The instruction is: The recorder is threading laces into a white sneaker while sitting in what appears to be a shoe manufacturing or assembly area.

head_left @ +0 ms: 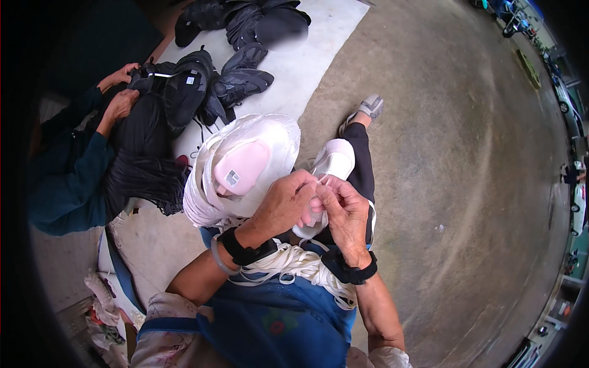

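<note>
A white shoe (337,161) rests on my lap, its toe pointing away from me. Over its lacing area, my left hand (281,203) and my right hand (348,216) meet with fingertips pinched. Thin white shoelace (323,180) shows between the fingers; my hands partly cover the shoe's opening. Closer to my body, a thick bundle of loose white laces (297,262) lies across my blue apron (270,322). Left of my left hand sits a crumpled white wrapping (283,136) around a pink shoe sole (243,164) with a small label, white laces hanging beside it.
A co-worker's hands (121,103) handle black shoes (188,86) at the left, beside hanging black laces (142,147). More dark shoes stand on a white tabletop (325,30). Concrete floor (442,178) spreads to the right, with parked vehicles (573,116) along the far edge.
</note>
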`<action>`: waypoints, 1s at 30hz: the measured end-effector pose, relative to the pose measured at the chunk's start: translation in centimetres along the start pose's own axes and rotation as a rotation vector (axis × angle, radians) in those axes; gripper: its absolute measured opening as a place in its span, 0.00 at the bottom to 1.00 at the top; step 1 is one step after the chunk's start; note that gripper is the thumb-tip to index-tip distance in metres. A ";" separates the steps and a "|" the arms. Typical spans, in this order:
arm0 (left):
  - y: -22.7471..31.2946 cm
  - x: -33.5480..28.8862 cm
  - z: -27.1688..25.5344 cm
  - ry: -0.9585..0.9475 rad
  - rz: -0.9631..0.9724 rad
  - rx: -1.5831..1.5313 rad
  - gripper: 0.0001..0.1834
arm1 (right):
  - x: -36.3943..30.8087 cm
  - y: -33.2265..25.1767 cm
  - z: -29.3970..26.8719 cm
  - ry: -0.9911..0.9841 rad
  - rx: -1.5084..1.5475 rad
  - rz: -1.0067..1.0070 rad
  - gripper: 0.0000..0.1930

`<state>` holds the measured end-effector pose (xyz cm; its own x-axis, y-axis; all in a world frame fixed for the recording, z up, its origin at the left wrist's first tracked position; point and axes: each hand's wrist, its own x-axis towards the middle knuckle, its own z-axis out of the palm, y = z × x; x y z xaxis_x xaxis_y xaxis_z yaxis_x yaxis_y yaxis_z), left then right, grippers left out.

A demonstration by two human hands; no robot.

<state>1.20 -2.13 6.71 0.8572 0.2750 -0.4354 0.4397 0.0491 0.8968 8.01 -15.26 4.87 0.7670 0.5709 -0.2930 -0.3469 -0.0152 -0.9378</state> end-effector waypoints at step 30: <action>12.7 -20.1 -11.9 -0.043 0.769 -1.033 0.13 | -0.7 3.5 -5.4 0.067 -0.725 -0.265 0.07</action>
<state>-13.63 4.41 27.77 0.8132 0.5335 0.2327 -0.5617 0.6146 0.5538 9.18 -20.15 0.77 0.8141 0.5799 -0.0307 0.2753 -0.4319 -0.8588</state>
